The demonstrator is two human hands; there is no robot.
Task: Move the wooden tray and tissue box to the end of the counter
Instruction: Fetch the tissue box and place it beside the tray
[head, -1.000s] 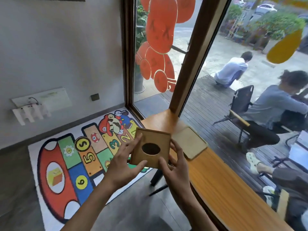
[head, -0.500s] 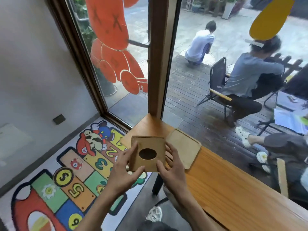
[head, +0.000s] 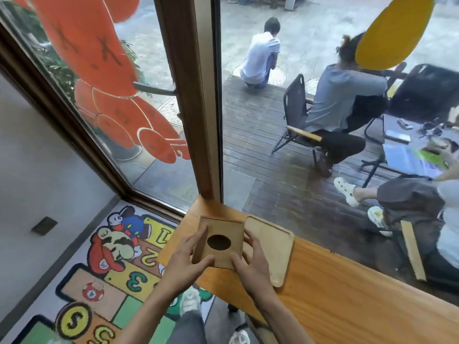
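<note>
The wooden tissue box (head: 223, 230), with a dark oval hole in its top, is over the far end of the orange wooden counter (head: 335, 294). My left hand (head: 185, 261) grips its left side and my right hand (head: 250, 263) grips its right side and near corner. I cannot tell if the box rests on the counter. The flat wooden tray (head: 270, 247) lies on the counter right beside the box, on its right, partly hidden by my right hand.
A wooden window post (head: 193, 95) rises at the counter's far end, with glass on both sides. People sit on chairs on the deck outside. A colourful number mat (head: 99, 281) covers the floor to the left of the counter.
Both hands carried the tissue box forward from over the floor to the counter's end, beside the tray. My view has moved closer to the window.
</note>
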